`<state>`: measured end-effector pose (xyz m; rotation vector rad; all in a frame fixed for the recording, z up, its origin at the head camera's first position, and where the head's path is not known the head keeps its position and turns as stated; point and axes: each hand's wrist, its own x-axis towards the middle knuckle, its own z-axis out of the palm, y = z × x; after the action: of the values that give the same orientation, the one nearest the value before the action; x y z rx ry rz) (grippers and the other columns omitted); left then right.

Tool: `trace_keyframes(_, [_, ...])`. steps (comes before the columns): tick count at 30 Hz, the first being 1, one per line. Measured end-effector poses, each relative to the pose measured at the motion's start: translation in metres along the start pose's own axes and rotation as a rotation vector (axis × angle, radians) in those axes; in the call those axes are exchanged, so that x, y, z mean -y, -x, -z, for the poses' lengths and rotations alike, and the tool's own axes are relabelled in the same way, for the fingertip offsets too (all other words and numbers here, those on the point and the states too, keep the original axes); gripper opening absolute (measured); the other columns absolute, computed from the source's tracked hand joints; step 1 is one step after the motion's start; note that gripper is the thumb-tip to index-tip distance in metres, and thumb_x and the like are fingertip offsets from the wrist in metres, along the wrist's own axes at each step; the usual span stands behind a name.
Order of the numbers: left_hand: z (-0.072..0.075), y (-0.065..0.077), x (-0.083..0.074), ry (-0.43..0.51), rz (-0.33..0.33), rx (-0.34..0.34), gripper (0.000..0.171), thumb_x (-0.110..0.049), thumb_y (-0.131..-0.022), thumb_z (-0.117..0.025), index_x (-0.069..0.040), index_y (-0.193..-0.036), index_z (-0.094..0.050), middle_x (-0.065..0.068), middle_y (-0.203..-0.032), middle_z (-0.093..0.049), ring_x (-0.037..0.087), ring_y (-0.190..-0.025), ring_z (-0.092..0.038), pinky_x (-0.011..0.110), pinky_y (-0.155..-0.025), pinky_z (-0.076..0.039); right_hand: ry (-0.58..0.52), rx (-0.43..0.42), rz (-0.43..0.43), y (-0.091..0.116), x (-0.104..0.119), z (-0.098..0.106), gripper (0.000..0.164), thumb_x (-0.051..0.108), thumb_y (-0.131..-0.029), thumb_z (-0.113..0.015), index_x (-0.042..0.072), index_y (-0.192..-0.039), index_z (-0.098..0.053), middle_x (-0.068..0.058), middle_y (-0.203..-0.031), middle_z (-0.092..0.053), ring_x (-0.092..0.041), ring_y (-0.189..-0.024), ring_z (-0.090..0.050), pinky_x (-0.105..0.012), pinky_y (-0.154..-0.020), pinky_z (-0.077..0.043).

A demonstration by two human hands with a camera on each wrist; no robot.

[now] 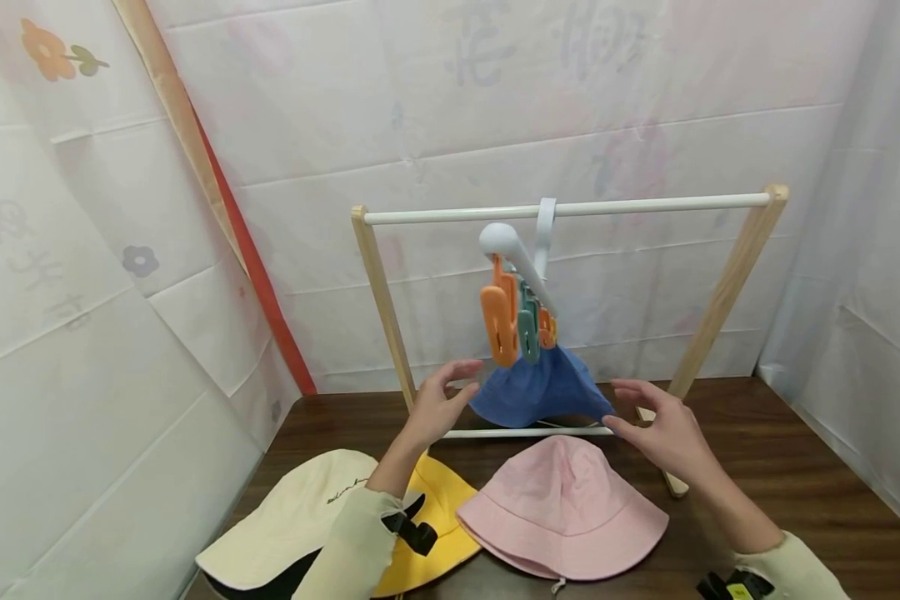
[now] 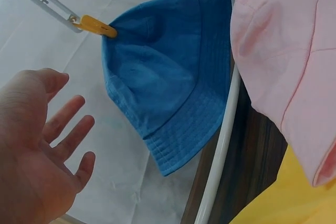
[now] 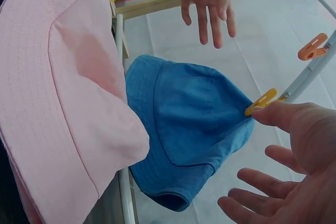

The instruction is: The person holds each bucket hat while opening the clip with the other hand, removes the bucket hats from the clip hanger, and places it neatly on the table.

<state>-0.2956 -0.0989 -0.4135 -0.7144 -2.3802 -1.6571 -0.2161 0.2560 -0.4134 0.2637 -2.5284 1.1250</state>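
Note:
A blue bucket hat (image 1: 536,393) hangs by its crown from a yellow clothespin (image 2: 97,26) at the end of a white clip hanger (image 1: 527,268). My left hand (image 1: 437,407) is just left of the hat, fingers loosely spread and holding nothing. On the other side, my right hand (image 1: 663,427) is held out near the brim with its fingers apart. The left wrist view shows a gap between the left fingers and the blue cloth. An orange clothespin (image 1: 499,321) and a green clothespin (image 1: 528,329) hang on the hanger, closer to me.
The hanger hooks over the white top rod (image 1: 645,205) of a wooden-legged rack. In front lie a pink bucket hat (image 1: 562,508), a yellow hat (image 1: 441,492) and a cream cap (image 1: 300,512) on the dark wooden table (image 1: 817,467). White printed cloth (image 1: 330,108) surrounds the table.

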Motion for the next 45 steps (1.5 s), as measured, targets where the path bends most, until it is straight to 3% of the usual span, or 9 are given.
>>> trace_keyframes(5, [-0.003, -0.001, -0.001, 0.005, 0.005, -0.008, 0.039, -0.014, -0.112, -0.069, -0.01, -0.151, -0.069, 0.015, -0.155, -0.071, 0.038, -0.147, -0.064, 0.063, -0.118, -0.052, -0.007, 0.02, 0.019, -0.003, 0.0, -0.005, 0.068, 0.02, -0.095, -0.091, 0.003, -0.155, -0.062, -0.035, -0.147, -0.071, -0.054, -0.137, -0.068, -0.063, -0.096, -0.066])
trace_keyframes(13, [-0.008, -0.005, -0.002, -0.005, -0.013, -0.003, 0.039, -0.013, -0.112, -0.068, -0.009, -0.151, -0.069, 0.016, -0.156, -0.07, 0.04, -0.149, -0.063, 0.068, -0.121, -0.049, 0.015, 0.018, 0.06, -0.007, -0.003, -0.01, 0.078, 0.02, -0.093, -0.093, 0.004, -0.16, -0.056, -0.037, -0.152, -0.066, -0.057, -0.141, -0.065, -0.076, -0.102, -0.059])
trace_keyframes(26, [-0.013, -0.012, -0.004, -0.009, -0.015, -0.016, 0.043, -0.013, -0.111, -0.07, -0.003, -0.153, -0.065, 0.022, -0.155, -0.07, 0.043, -0.152, -0.061, 0.072, -0.126, -0.044, 0.015, -0.004, 0.073, -0.014, -0.001, -0.017, 0.078, 0.02, -0.094, -0.093, 0.002, -0.16, -0.057, -0.032, -0.159, -0.063, -0.055, -0.146, -0.062, -0.079, -0.116, -0.049])
trace_keyframes(34, [-0.019, -0.015, -0.007, 0.004, -0.014, -0.005, 0.043, -0.012, -0.11, -0.069, 0.001, -0.152, -0.064, 0.026, -0.154, -0.068, 0.045, -0.152, -0.059, 0.071, -0.128, -0.042, 0.022, 0.012, 0.051, -0.018, -0.006, -0.021, 0.079, 0.023, -0.096, -0.091, 0.006, -0.163, -0.055, -0.033, -0.162, -0.06, -0.056, -0.147, -0.061, -0.074, -0.115, -0.053])
trace_keyframes(45, [-0.026, -0.017, -0.008, 0.021, -0.034, -0.022, 0.046, -0.011, -0.11, -0.069, 0.0, -0.155, -0.063, 0.026, -0.151, -0.07, 0.047, -0.15, -0.06, 0.072, -0.126, -0.044, -0.016, 0.016, 0.103, -0.027, -0.013, -0.029, 0.08, 0.02, -0.1, -0.087, 0.008, -0.169, -0.048, -0.034, -0.167, -0.055, -0.06, -0.149, -0.058, -0.075, -0.111, -0.056])
